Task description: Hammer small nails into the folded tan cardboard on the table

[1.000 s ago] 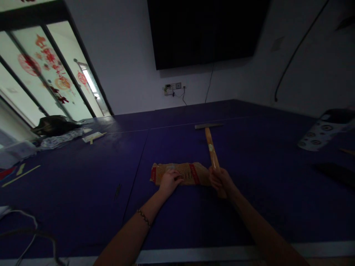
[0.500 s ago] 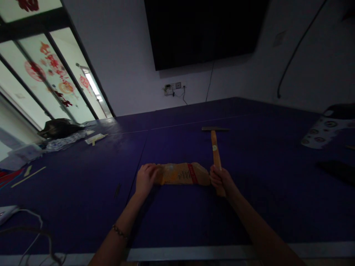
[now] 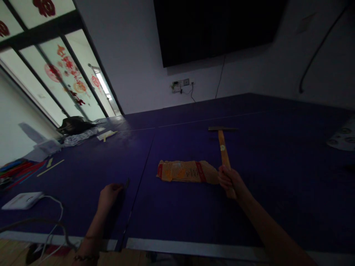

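Observation:
My right hand (image 3: pixel 229 178) is wrapped round the wooden handle of a hammer (image 3: pixel 224 149), whose narrow metal head points away from me above the table. Left of that hand, a flattened, crumpled brown package (image 3: pixel 184 171) with red bands lies on the purple tabletop, its right end by my fingers. My left hand (image 3: pixel 109 195) is low over the table, fingers bent and pressed together, at several thin dark nail-like rods (image 3: pixel 127 183). Whether a rod is between the fingertips is too small and dark to make out.
A white device (image 3: pixel 22 201) with a cable lies at the left. Beyond it are coloured strips (image 3: pixel 24 171), a clear box (image 3: pixel 47 147) and a black bag (image 3: pixel 75 125). A seam runs across the purple table (image 3: pixel 177 218). A patterned object (image 3: pixel 344 138) is at the right edge.
My left hand has let go of the brown package and moved left and nearer to me, to the thin rods. My right hand still holds the hammer. The view has turned slightly left.

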The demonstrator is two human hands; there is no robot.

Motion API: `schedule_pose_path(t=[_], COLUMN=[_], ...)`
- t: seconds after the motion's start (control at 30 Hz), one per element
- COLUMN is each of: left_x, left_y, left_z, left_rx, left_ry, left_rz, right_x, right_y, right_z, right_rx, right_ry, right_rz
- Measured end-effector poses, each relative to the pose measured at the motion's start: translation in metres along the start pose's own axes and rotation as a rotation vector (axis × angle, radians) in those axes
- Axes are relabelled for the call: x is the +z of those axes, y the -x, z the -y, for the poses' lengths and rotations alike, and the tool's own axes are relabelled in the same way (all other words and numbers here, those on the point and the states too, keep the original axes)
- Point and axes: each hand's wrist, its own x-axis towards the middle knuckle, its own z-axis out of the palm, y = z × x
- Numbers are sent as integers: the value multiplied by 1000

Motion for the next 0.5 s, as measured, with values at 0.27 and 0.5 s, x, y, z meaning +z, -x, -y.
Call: schedule_pose_path(t=[0.27, 0.5], left_x=[2, -2], left_y=[-4, -7], left_z=[-13, -19], left_rx=[34, -25], left_ry=[17, -89], left_rz=[51, 158], right_x=[-2, 1], right_y=[-1, 1], right_z=[-2, -2], right_rx=[-17, -12], right_ry=[17, 26], right_rz=[-11, -39])
